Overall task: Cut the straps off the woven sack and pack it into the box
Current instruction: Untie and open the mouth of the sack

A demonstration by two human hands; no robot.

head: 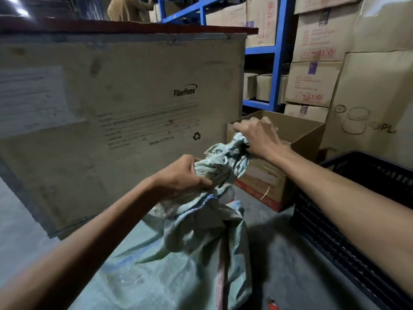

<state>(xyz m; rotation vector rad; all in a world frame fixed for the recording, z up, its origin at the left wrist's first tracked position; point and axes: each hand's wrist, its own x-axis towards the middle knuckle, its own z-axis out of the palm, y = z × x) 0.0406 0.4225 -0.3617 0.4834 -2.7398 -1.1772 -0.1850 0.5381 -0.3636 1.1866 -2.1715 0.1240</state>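
Woven sack (192, 253) on grey floor (279, 253); left hand (183, 175), right hand (260, 139) grip bunched top beside box (297, 151)

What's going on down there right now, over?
Left hand and right hand both gripping the bunched neck of the woven sack. Open cardboard box just beyond, nothing blocking it. No cutter in view.

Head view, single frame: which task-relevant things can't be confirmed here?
- Straps on the pale green woven sack: head view, none distinguishable; its bunched neck is covered by the left hand and right hand.
- Inside of the open brown cardboard box: hidden by its near wall and the right hand.
- Cutting tool: none identifiable; a red object is cut off by the bottom edge.
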